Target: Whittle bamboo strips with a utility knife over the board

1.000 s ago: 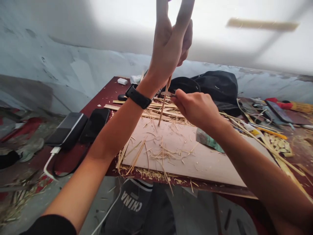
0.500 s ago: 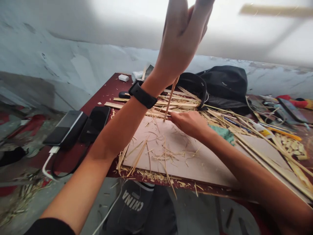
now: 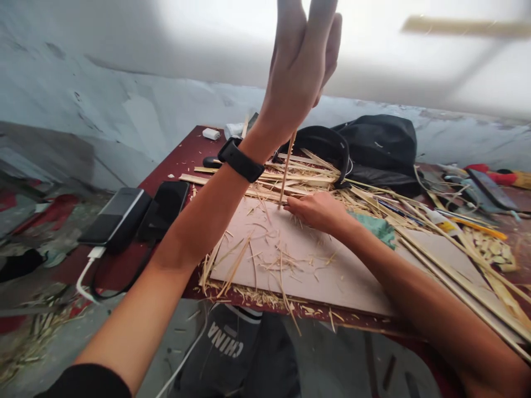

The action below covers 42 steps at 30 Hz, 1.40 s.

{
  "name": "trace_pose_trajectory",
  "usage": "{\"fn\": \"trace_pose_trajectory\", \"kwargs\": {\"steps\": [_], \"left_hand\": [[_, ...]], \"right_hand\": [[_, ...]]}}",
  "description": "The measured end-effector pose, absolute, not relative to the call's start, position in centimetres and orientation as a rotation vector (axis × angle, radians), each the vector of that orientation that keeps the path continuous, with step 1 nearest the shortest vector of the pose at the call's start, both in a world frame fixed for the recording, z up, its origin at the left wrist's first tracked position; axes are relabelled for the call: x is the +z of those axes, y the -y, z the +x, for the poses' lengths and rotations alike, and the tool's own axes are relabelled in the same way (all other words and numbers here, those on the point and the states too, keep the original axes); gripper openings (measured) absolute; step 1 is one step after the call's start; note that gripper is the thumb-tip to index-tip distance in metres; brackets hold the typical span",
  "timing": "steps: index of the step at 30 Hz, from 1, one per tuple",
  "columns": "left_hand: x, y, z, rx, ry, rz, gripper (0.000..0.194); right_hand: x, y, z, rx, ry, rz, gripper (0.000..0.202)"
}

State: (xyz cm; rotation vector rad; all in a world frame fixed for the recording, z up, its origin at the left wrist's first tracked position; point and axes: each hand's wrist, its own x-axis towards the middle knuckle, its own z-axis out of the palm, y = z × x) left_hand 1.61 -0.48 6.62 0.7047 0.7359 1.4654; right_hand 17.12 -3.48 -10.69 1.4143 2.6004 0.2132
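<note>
My left hand (image 3: 296, 72), with a black watch (image 3: 241, 159) on the wrist, is raised high over the table, its upper fingers cut off by the frame. A thin bamboo strip (image 3: 287, 166) runs down from behind this hand, close to upright, its lower end at the far edge of the pale board (image 3: 332, 276). The grip at its top is hidden behind the palm. My right hand (image 3: 319, 211) is closed low over the board, fingertips beside the strip's lower end. A small dark sliver shows at those fingertips, too little to name. Shavings (image 3: 286, 264) lie across the board.
Bamboo strips (image 3: 311, 179) are piled behind the board, before a black bag (image 3: 377, 146). A phone (image 3: 165, 207) and a cabled device (image 3: 116, 215) lie at left. At right are a green cloth (image 3: 373, 228), a glue bottle (image 3: 443, 222) and small cut pieces (image 3: 493, 249).
My left hand has shifted a little to the left, and more of its fingers show. The strip stands slightly more upright. My right hand remains near its lower end.
</note>
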Motion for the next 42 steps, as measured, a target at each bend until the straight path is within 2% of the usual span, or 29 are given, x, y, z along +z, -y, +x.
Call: {"fn": "trace_pose_trajectory", "kwargs": {"steps": [2, 4, 9, 16, 29, 32, 38, 42], "left_hand": [[6.1, -0.2, 1.4, 1.632, -0.339, 1.162, 0.028], [5.4, -1.0, 1.1, 1.711, -0.187, 1.326, 0.017], [4.6, -2.5, -0.1, 1.494, -0.103, 1.330, 0.033], [4.1, -4.5, -0.6, 1.324, 0.029, 1.238, 0.046], [4.3, -4.0, -0.6, 1.199, 0.094, 1.094, 0.039], [4.1, -4.1, -0.5, 1.186, 0.068, 1.084, 0.035], [3.7, -3.8, 0.1, 1.237, 0.020, 1.037, 0.033], [3.7, -3.6, 0.4, 1.211, 0.021, 1.052, 0.028]], "right_hand": [[-10.3, 4.0, 17.2, 0.211, -2.690, 1.396, 0.050], [-9.3, 4.5, 17.2, 0.215, -2.824, 1.398, 0.051], [-6.2, 4.2, 17.4, 0.343, -3.090, 1.488, 0.052], [-3.0, 2.8, 15.9, 0.491, -3.049, 1.571, 0.053], [-2.0, 2.3, 15.2, 0.560, -3.094, 1.722, 0.049], [-1.9, 2.2, 15.2, 0.423, -3.159, 1.666, 0.046], [-2.6, 1.7, 16.1, -0.063, -3.299, 1.547, 0.040], [-3.1, 1.7, 16.7, -0.198, -3.340, 1.511, 0.041]]}}
